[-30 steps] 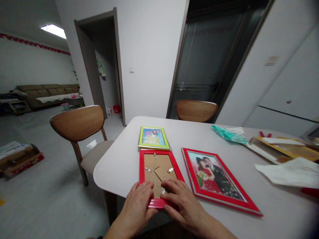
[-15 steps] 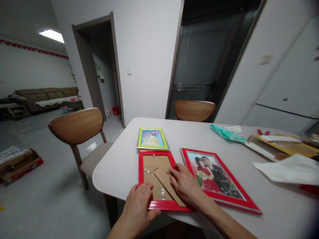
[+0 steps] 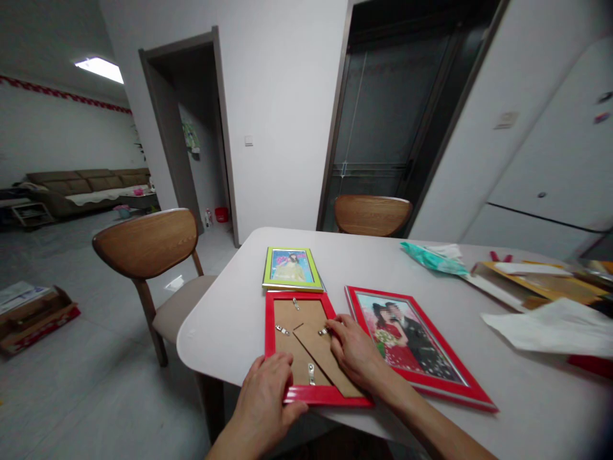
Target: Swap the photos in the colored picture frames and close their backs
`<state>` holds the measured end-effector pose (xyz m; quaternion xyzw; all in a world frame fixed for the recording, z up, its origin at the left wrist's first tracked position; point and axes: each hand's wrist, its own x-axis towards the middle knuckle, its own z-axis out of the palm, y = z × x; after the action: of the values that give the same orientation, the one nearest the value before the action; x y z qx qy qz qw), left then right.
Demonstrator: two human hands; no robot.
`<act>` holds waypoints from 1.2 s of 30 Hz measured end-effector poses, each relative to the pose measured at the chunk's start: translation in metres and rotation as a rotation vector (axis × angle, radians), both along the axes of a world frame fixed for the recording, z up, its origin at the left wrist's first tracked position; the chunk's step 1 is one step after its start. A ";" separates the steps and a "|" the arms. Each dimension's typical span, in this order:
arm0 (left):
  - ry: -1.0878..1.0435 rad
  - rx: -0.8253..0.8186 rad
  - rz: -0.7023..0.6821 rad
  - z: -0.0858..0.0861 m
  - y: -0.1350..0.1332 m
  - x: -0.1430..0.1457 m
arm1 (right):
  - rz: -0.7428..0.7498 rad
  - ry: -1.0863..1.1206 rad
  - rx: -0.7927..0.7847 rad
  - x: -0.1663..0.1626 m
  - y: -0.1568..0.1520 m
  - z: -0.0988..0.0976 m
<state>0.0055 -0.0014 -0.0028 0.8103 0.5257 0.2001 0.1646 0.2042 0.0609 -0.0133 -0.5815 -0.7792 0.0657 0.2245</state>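
Observation:
A red picture frame (image 3: 270,329) lies face down at the table's near edge, its brown backing board (image 3: 306,348) showing, with several small metal clips around it. My left hand (image 3: 268,390) grips the frame's near left corner, thumb along the near side and fingers over the left edge. At the right edge, my right hand (image 3: 357,351) has its fingertips closed at the right metal clip (image 3: 322,331), partly covering it. A slanted support flap (image 3: 330,364) is part of the backing. Close to the right hand, a larger red picture frame (image 3: 352,300) lies face up with a couple's photo.
A yellow-green picture frame (image 3: 267,268) lies beyond the red one. Teal and white wrapping (image 3: 433,259), an opened yellow envelope (image 3: 550,281) and a white sheet (image 3: 550,326) are at the right. Wooden chairs (image 3: 148,243) stand at the left and far side.
My right fingers have shifted slightly at the right clip, and more of the clip now shows. My left hand stays on the frame corner. The view has moved a little.

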 end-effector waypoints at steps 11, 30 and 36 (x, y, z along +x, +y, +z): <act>0.027 0.016 0.011 0.002 -0.003 0.001 | -0.001 -0.044 0.012 -0.001 0.002 -0.002; 0.048 -0.019 -0.014 -0.003 0.000 -0.002 | 0.286 -0.173 0.005 -0.066 0.018 0.009; 0.046 -0.012 -0.019 -0.003 0.001 -0.002 | 0.353 -0.190 0.027 -0.065 0.014 0.006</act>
<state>0.0035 -0.0006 -0.0054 0.8186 0.5228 0.1765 0.1591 0.1392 0.0750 -0.0074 -0.4363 -0.8875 0.0386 0.1428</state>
